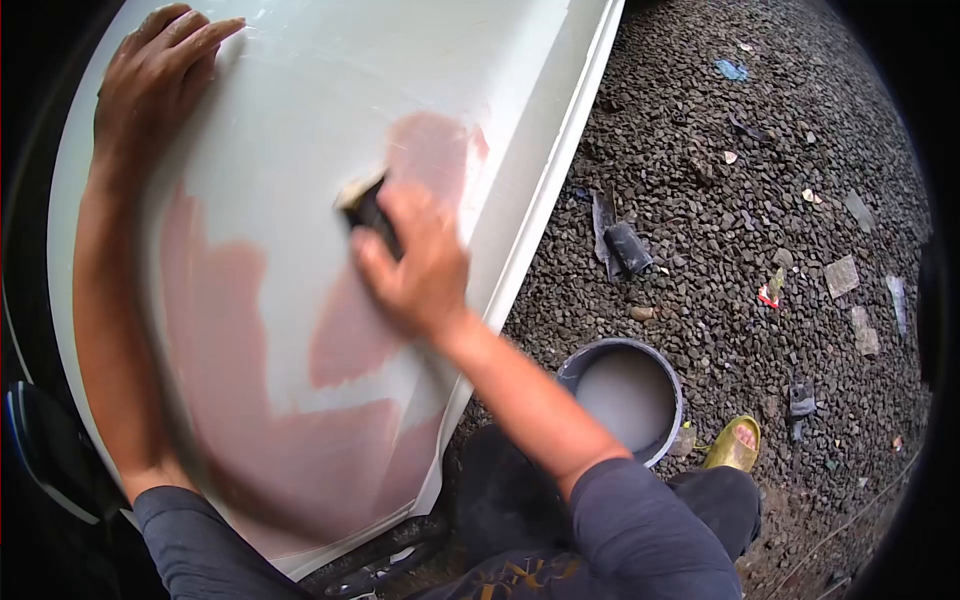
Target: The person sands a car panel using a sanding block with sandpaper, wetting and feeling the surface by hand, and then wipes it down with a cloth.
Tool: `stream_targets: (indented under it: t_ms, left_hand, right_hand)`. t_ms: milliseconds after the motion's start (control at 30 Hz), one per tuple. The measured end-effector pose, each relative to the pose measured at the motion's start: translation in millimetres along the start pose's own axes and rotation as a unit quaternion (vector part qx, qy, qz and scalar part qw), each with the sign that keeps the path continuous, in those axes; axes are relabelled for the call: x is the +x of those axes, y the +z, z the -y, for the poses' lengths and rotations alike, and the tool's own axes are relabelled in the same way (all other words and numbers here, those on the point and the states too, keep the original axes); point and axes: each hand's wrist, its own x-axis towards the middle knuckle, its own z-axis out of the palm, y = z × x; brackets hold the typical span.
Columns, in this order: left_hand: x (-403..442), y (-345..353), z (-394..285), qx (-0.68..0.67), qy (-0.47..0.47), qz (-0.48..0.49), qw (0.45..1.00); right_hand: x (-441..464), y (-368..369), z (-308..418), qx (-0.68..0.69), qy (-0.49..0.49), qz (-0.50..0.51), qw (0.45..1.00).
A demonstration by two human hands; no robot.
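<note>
A white car panel (300, 150) with pinkish patches (225, 320) lies under both my hands, its surface looking wet. My right hand (425, 255), blurred by motion, grips a dark sanding block (372, 210) with a pale end, pressed to the panel between two pink patches. What lies under the block is hidden. At the panel's far left, my left hand (165, 70) rests with fingers stretched over the surface and holds nothing. My left forearm runs along the panel's left edge.
A round bucket (672, 375) of cloudy grey water stands on dark gravel (700, 210) right of the panel. My foot in a yellow-green slipper (730, 445) is beside it. Scraps of plastic (843, 275) and a dark roll-like piece (627, 248) litter the gravel.
</note>
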Motion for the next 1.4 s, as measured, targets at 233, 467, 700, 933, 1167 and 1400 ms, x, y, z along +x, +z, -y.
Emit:
stream_targets:
  t_ms: [233, 467, 700, 933, 1167, 1400]
  left_hand:
    - [1, 2, 4, 0.024, -0.009, 0.007, 1.0]
    - [1, -2, -6, 0.018, -0.006, -0.04, 0.999]
    - [8, -7, -14, -0.005, -0.018, -0.081, 0.997]
    - [12, -12, -21, -0.024, -0.024, -0.102, 0.994]
    - [12, -8, -24, 0.003, -0.029, -0.133, 0.991]
    - [11, -8, -24, -0.006, -0.047, -0.118, 0.992]
  right_hand:
    - [25, 12, -2, -0.009, 0.02, -0.033, 0.999]
    - [67, 2, -31, 0.002, 0.049, -0.005, 0.999]
    - [-27, 1, 32, 0.026, -0.062, 0.058, 0.996]
    - [81, 4, -38, -0.028, -0.003, -0.05, 0.998]
    - [-14, -3, 14, 0.029, -0.169, 0.091, 0.981]
    - [32, 14, -11, -0.005, -0.094, -0.012, 0.995]
